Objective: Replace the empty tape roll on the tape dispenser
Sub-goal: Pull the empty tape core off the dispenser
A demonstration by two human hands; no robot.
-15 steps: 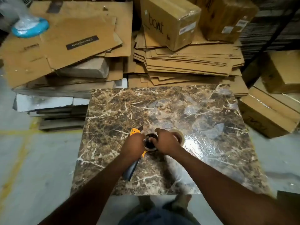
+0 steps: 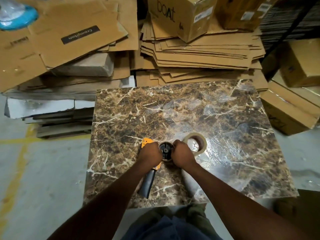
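Note:
A tape dispenser (image 2: 146, 181) with a yellow body and a black handle lies on the marbled tabletop (image 2: 173, 115), handle toward me. My left hand (image 2: 150, 153) presses on its yellow head. My right hand (image 2: 181, 155) grips the empty cardboard roll (image 2: 165, 150) that sits around the dispenser's black hub. A fresh roll of beige tape (image 2: 199, 141) lies flat on the tabletop just right of my right hand, partly hidden by it.
Stacks of flattened cardboard (image 2: 199, 54) and a closed "boat" box (image 2: 180, 16) crowd the far edge of the table. More boxes (image 2: 287, 111) stand at the right. A blue roll in plastic wrap (image 2: 15, 16) lies at far left. Grey floor surrounds the table.
The view has drawn closer and shifted. My hands stay on the dispenser and the roll; the black hub inside the empty roll shows more plainly now.

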